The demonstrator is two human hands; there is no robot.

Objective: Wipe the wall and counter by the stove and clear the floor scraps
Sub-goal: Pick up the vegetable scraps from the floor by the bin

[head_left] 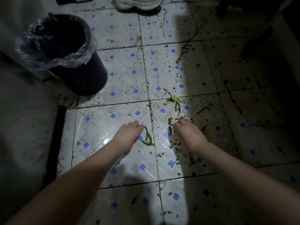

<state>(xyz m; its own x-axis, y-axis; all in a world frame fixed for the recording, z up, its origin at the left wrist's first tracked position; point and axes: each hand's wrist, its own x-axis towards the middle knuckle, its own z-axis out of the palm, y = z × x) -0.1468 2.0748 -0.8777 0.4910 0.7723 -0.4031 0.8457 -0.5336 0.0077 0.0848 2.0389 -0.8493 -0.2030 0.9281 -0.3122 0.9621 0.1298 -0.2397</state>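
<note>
I look down at a stained white floor (126,88) with small blue squares. My left hand (128,133) hangs low over it and holds green vegetable stems (148,138) that dangle from its curled fingers. My right hand (189,132) reaches down to the right of it, fingertips at the floor near a worn patch; what they touch is hidden. More green and yellow scraps (176,103) lie just beyond the right hand. Other green pieces (203,110) lie in the shadow further right.
A black waste bin (84,73) lined with a clear plastic bag stands at the upper left, mouth open. A white shoe (139,4) is at the top edge. A grey cabinet side (24,119) runs down the left. The right part of the floor is in deep shadow.
</note>
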